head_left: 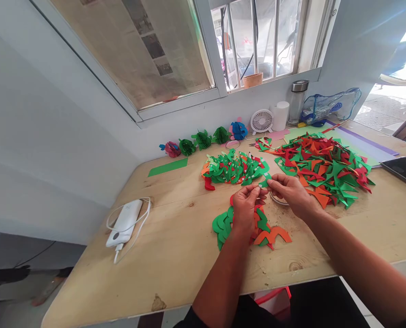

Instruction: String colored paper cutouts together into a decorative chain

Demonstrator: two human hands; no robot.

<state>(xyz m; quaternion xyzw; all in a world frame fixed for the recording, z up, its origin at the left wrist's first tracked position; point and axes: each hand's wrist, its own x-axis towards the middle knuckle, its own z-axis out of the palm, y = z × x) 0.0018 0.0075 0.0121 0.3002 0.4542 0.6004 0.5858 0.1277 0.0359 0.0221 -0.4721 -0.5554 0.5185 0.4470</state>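
Between both hands is a small curved green paper cutout (265, 178) with white patches on it. My left hand (246, 204) pinches its lower end with thumb and fingers. On the other side, my right hand (290, 191) grips its edge, fingers closed. Just beyond them lies a heap of green cutouts (235, 167) bearing white patches, some orange and red among them. Under and around my left wrist spread green, red and orange curved cutouts (223, 225) without visible patches. A roll of tape (278, 200) is partly hidden behind my right hand.
At the right is a big pile of red, orange and green paper scraps (326, 168), with a phone (404, 169) beyond it. A power bank (124, 223) with its cable lies left. Paper animals (202, 139), a small fan (261, 122) and a glass bottle (296, 102) line the wall.
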